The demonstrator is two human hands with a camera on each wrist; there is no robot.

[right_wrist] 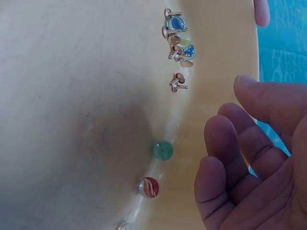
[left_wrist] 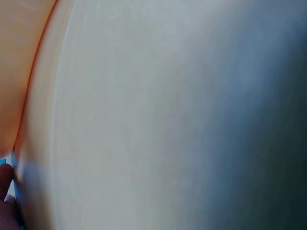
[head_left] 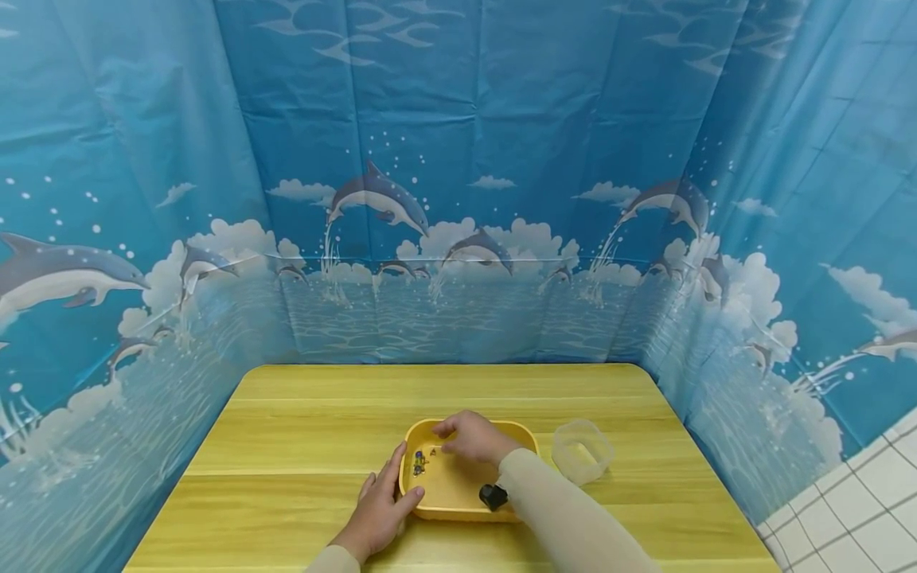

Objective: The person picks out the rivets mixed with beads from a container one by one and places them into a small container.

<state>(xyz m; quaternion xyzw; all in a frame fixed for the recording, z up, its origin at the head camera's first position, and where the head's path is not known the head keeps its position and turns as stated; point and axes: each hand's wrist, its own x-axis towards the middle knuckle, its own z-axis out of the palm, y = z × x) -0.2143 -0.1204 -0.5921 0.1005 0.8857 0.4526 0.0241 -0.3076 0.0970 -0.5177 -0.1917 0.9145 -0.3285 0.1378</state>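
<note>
A yellow plastic tray (head_left: 447,495) stands on the table, and my left hand (head_left: 380,511) rests against its near left corner. Its fingers lie along the outer wall, with the thumb at the front rim. Over the back of the tray is my right hand (head_left: 476,438), its loosely bent fingers holding nothing. In the right wrist view, blue and yellowish glass marbles (right_wrist: 177,23) lie bunched with brass-coloured, round-headed pins (right_wrist: 178,86) along the wall. A green marble (right_wrist: 163,150) and a red-and-white marble (right_wrist: 149,187) sit nearer the right fingers. The left wrist view is mostly blurred surface.
A clear plastic bowl (head_left: 582,455) stands just right of the tray on the wood-grain table (head_left: 301,434). A black device (head_left: 493,496) sits at the right cuff. Blue dolphin-print curtains (head_left: 444,310) surround the table at the back and sides.
</note>
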